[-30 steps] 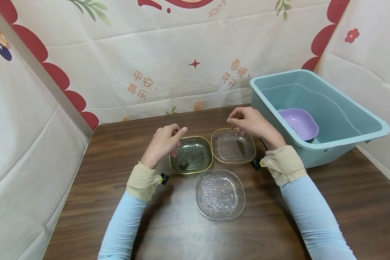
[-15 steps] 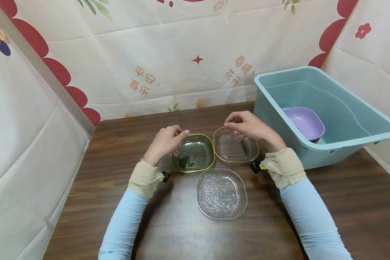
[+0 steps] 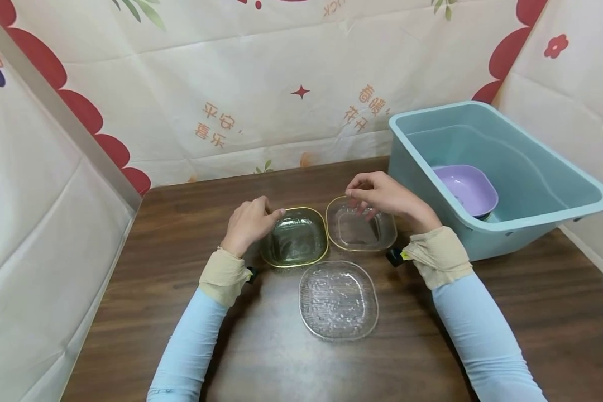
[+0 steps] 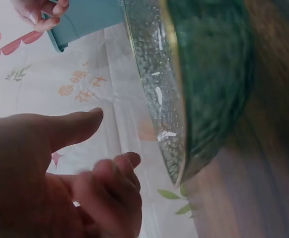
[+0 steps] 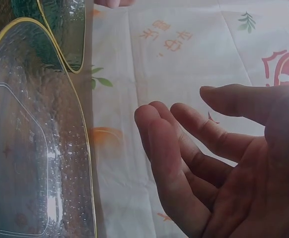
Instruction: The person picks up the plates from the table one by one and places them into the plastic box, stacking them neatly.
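Beside the left edge of a dark green, gold-rimmed glass dish (image 3: 301,240) is my left hand (image 3: 252,223), its fingers loosely bent around nothing. In the left wrist view a gap shows between that hand (image 4: 85,168) and the green dish (image 4: 204,89). My right hand (image 3: 382,195) hovers over the back of a transparent gold-rimmed dish (image 3: 354,234), also with nothing in it. The right wrist view shows its relaxed, half-bent fingers (image 5: 164,153) apart from the gold-rimmed dish (image 5: 35,129). A third, textured transparent dish (image 3: 338,301) lies in front of the other two.
A blue-green plastic tub (image 3: 532,223) stands at the right, with a purple dish (image 3: 467,190) inside. Brown wood-grain table (image 3: 171,268) surrounds the glass dishes. Printed white cloth (image 3: 291,72) hangs behind and along both sides.
My left hand has shifted slightly left and its fingers no longer overlap the green dish as much. The right hand has moved a little left over the transparent dish. The dishes stay in place.
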The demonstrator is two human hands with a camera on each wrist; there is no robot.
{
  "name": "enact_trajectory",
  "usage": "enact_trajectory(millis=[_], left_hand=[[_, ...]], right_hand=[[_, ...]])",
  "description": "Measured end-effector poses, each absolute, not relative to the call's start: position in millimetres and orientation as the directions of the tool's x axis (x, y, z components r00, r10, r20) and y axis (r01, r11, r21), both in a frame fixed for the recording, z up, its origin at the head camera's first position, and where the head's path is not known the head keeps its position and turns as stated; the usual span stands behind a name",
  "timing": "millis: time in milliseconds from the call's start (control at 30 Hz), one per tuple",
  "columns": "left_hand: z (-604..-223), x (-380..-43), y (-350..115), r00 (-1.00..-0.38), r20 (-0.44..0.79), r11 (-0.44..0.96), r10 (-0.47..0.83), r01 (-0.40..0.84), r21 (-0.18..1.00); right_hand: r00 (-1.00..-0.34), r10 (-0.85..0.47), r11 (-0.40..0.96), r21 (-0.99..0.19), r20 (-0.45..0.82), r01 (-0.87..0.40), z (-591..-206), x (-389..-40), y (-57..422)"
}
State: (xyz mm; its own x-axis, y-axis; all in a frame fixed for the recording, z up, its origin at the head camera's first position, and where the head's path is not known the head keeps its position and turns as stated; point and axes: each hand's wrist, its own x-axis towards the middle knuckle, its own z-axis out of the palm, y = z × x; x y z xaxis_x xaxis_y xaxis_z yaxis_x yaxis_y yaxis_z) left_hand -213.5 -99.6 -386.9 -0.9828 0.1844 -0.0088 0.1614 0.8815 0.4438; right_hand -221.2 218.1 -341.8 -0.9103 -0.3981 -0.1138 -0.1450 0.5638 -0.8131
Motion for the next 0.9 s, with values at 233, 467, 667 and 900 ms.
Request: enact_trajectory(millis=[233,467,667,900], left_hand=[[-388.4,-216.9,-104.9,-0.998,-0.032,0.939,0.052,0.038,0.341],[-398.8,-219.5,-112.0,-0.978,-0.198,0.928,0.061,-0.017,0.371],[-404.2,-221.2,-111.1,-0.954,-0.261,0.877,0.146,0.002,0.481],[-406.1,-225.4,-105.5,-0.942,-0.271,0.873,0.198,0.044,0.486]], right_hand=[[-0.905,-0.409,0.567,-0.810,-0.117,-0.151,-338.0,-220.5,218.1],[-0.910,-0.397,0.560,-0.817,-0.120,-0.137,-338.2,-219.6,217.6],[-0.901,-0.415,0.547,-0.826,-0.128,-0.134,-340.4,-220.5,216.3],[-0.900,-0.413,0.561,-0.817,-0.135,-0.135,-345.0,-220.5,217.3]])
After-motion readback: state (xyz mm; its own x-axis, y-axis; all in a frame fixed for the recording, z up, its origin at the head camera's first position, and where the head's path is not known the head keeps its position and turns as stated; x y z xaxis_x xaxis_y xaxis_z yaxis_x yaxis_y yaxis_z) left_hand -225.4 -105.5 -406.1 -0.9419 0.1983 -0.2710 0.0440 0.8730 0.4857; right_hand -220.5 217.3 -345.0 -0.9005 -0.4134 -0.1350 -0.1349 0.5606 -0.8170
